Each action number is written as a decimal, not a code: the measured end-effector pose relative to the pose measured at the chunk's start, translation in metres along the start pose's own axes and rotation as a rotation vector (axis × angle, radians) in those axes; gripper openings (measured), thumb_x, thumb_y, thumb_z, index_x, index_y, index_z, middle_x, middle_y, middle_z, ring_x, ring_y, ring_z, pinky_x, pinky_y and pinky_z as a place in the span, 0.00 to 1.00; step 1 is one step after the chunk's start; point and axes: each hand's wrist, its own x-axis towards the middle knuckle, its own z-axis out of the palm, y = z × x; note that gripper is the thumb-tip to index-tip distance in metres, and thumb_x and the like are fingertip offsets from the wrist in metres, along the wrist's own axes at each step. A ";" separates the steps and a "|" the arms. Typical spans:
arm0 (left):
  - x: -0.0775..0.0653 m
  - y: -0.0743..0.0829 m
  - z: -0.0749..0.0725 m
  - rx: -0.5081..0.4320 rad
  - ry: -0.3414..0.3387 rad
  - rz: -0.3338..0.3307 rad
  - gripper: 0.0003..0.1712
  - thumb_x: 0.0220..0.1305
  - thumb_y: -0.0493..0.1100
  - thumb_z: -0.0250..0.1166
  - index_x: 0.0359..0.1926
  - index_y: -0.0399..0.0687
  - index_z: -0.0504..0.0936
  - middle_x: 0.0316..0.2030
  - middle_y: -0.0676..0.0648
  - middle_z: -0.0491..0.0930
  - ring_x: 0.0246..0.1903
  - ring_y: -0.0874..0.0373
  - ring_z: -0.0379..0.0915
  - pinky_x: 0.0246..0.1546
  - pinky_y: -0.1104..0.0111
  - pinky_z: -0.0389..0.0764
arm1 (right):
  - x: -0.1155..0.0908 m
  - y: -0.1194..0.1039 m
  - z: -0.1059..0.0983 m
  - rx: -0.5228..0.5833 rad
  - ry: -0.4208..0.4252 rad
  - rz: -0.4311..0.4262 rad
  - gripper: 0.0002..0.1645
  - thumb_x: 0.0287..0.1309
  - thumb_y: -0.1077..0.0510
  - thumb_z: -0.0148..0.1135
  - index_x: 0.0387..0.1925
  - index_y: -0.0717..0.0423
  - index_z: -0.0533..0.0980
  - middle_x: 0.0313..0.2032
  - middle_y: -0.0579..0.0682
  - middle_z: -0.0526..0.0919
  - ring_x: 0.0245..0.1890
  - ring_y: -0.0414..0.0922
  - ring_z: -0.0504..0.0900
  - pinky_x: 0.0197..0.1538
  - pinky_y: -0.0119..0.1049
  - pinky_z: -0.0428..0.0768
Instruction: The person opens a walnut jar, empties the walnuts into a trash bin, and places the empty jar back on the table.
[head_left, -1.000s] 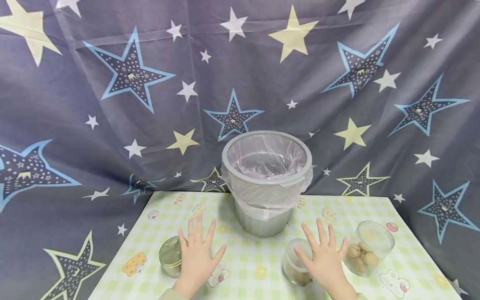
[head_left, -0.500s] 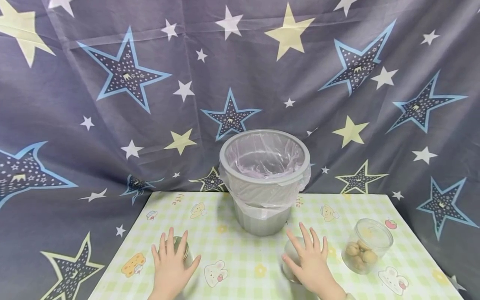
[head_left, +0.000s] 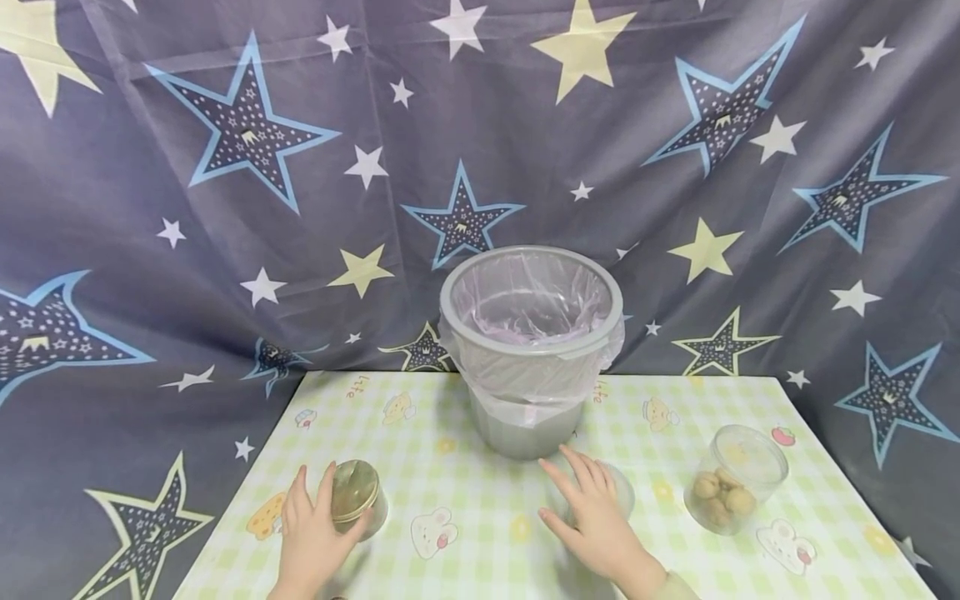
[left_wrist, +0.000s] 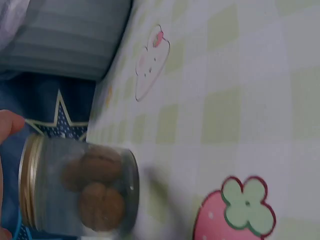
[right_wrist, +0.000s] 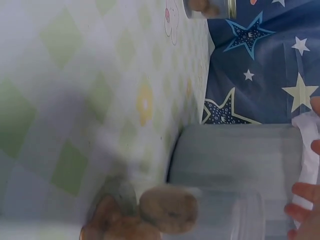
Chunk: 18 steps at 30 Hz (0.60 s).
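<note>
In the head view my left hand (head_left: 311, 533) is at the left side of a clear jar with a gold rim (head_left: 356, 492), thumb and fingers spread about it. The left wrist view shows walnuts (left_wrist: 102, 207) in this jar, with a fingertip (left_wrist: 10, 122) near its gold lid (left_wrist: 30, 185). My right hand (head_left: 596, 529) reaches over the left side of a second jar with a cloudy lid (head_left: 618, 487), hiding much of it. In the right wrist view that jar (right_wrist: 215, 212) holds brown lumps (right_wrist: 170, 207), and the fingers (right_wrist: 307, 192) are apart from its lid end.
Behind the hands stands a grey bin (head_left: 525, 429) lined with a thin pinkish bag (head_left: 517, 379). To the right is a clear jar (head_left: 750, 467) with several tan round pieces (head_left: 723, 500). A starry curtain (head_left: 465, 108) hangs behind the checked tabletop (head_left: 480, 492).
My left hand has moved left, from the gold-rimmed jar's right to its left side. My right hand has shifted left over the second jar. The head view has tilted slightly.
</note>
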 end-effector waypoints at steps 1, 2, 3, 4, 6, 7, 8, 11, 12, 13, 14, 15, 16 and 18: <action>0.001 -0.002 0.000 -0.005 -0.014 -0.022 0.52 0.50 0.56 0.70 0.69 0.42 0.54 0.65 0.22 0.44 0.62 0.23 0.44 0.52 0.27 0.56 | 0.001 -0.001 0.001 0.001 -0.010 -0.015 0.32 0.60 0.50 0.59 0.64 0.55 0.67 0.64 0.66 0.62 0.62 0.65 0.61 0.57 0.72 0.58; 0.001 -0.003 0.000 -0.009 -0.027 -0.041 0.54 0.50 0.56 0.70 0.70 0.41 0.52 0.65 0.22 0.43 0.62 0.23 0.44 0.51 0.28 0.58 | 0.002 -0.001 0.002 0.001 -0.017 -0.032 0.31 0.60 0.50 0.59 0.63 0.55 0.67 0.64 0.66 0.62 0.62 0.64 0.61 0.57 0.71 0.60; 0.002 -0.005 0.000 -0.012 -0.039 -0.057 0.55 0.51 0.57 0.70 0.71 0.41 0.50 0.65 0.23 0.43 0.62 0.23 0.45 0.50 0.28 0.59 | 0.003 -0.002 0.002 0.000 -0.023 -0.050 0.31 0.60 0.50 0.59 0.63 0.56 0.67 0.64 0.66 0.62 0.62 0.64 0.62 0.57 0.70 0.62; 0.003 -0.007 0.001 -0.013 -0.048 -0.067 0.56 0.51 0.57 0.69 0.71 0.40 0.48 0.65 0.22 0.43 0.62 0.23 0.45 0.50 0.28 0.60 | 0.004 -0.003 0.003 0.001 -0.029 -0.066 0.31 0.60 0.50 0.58 0.62 0.56 0.67 0.64 0.66 0.63 0.61 0.63 0.63 0.57 0.69 0.63; 0.003 -0.010 0.002 -0.023 -0.051 -0.081 0.59 0.51 0.58 0.70 0.72 0.39 0.45 0.66 0.23 0.44 0.62 0.23 0.46 0.50 0.28 0.61 | 0.006 -0.004 0.005 0.002 -0.036 -0.094 0.30 0.60 0.49 0.59 0.62 0.57 0.68 0.64 0.65 0.64 0.61 0.62 0.64 0.56 0.68 0.65; 0.003 -0.012 0.003 -0.028 -0.051 -0.085 0.60 0.51 0.58 0.70 0.72 0.39 0.44 0.66 0.23 0.45 0.62 0.23 0.46 0.49 0.29 0.62 | 0.007 -0.005 0.006 0.003 -0.039 -0.106 0.30 0.60 0.50 0.59 0.61 0.57 0.68 0.64 0.65 0.64 0.60 0.62 0.65 0.56 0.67 0.66; 0.003 -0.013 0.005 -0.036 -0.045 -0.088 0.61 0.50 0.58 0.70 0.72 0.38 0.43 0.66 0.23 0.46 0.62 0.24 0.47 0.50 0.29 0.62 | 0.007 -0.005 0.007 0.007 -0.042 -0.114 0.30 0.60 0.50 0.59 0.61 0.57 0.68 0.63 0.65 0.64 0.60 0.61 0.65 0.56 0.67 0.67; 0.002 -0.017 0.009 -0.064 -0.034 -0.091 0.65 0.48 0.59 0.72 0.72 0.37 0.41 0.66 0.25 0.50 0.62 0.25 0.49 0.50 0.30 0.63 | 0.009 -0.006 0.012 0.031 -0.062 -0.127 0.30 0.59 0.51 0.60 0.61 0.57 0.68 0.64 0.64 0.64 0.60 0.61 0.65 0.57 0.66 0.67; 0.002 -0.018 0.010 -0.073 -0.035 -0.095 0.66 0.47 0.59 0.73 0.72 0.37 0.40 0.66 0.25 0.51 0.62 0.25 0.50 0.51 0.30 0.63 | 0.009 -0.006 0.014 0.039 -0.075 -0.128 0.30 0.59 0.51 0.60 0.62 0.57 0.68 0.64 0.64 0.64 0.60 0.61 0.65 0.57 0.66 0.67; 0.002 -0.019 0.011 -0.078 -0.037 -0.100 0.67 0.47 0.59 0.73 0.73 0.37 0.39 0.66 0.25 0.52 0.62 0.25 0.50 0.50 0.30 0.63 | 0.009 -0.006 0.015 0.043 -0.087 -0.126 0.30 0.59 0.51 0.60 0.62 0.56 0.68 0.64 0.64 0.64 0.61 0.61 0.65 0.57 0.66 0.67; 0.001 -0.020 0.013 -0.088 -0.041 -0.110 0.68 0.46 0.59 0.73 0.73 0.37 0.38 0.66 0.25 0.52 0.62 0.26 0.51 0.51 0.31 0.63 | 0.010 -0.006 0.017 0.048 -0.103 -0.124 0.30 0.59 0.51 0.60 0.62 0.56 0.68 0.64 0.64 0.64 0.61 0.61 0.65 0.57 0.66 0.67; 0.001 -0.020 0.014 -0.102 -0.051 -0.123 0.70 0.45 0.59 0.74 0.73 0.38 0.36 0.66 0.25 0.52 0.62 0.26 0.51 0.50 0.31 0.64 | 0.010 -0.006 0.019 0.054 -0.119 -0.120 0.30 0.60 0.51 0.59 0.62 0.56 0.68 0.64 0.64 0.64 0.61 0.61 0.65 0.57 0.66 0.67; 0.001 -0.021 0.015 -0.121 -0.061 -0.139 0.71 0.45 0.58 0.74 0.73 0.38 0.34 0.66 0.25 0.53 0.62 0.26 0.51 0.51 0.31 0.64 | 0.010 -0.006 0.021 0.062 -0.135 -0.118 0.30 0.61 0.50 0.59 0.62 0.56 0.67 0.64 0.64 0.64 0.61 0.61 0.65 0.58 0.67 0.67; 0.001 -0.023 0.018 -0.173 -0.088 -0.177 0.72 0.45 0.57 0.75 0.73 0.41 0.31 0.67 0.26 0.53 0.62 0.26 0.51 0.54 0.31 0.62 | 0.010 -0.006 0.024 0.070 -0.165 -0.114 0.30 0.62 0.50 0.58 0.62 0.56 0.67 0.64 0.65 0.63 0.62 0.62 0.65 0.57 0.67 0.67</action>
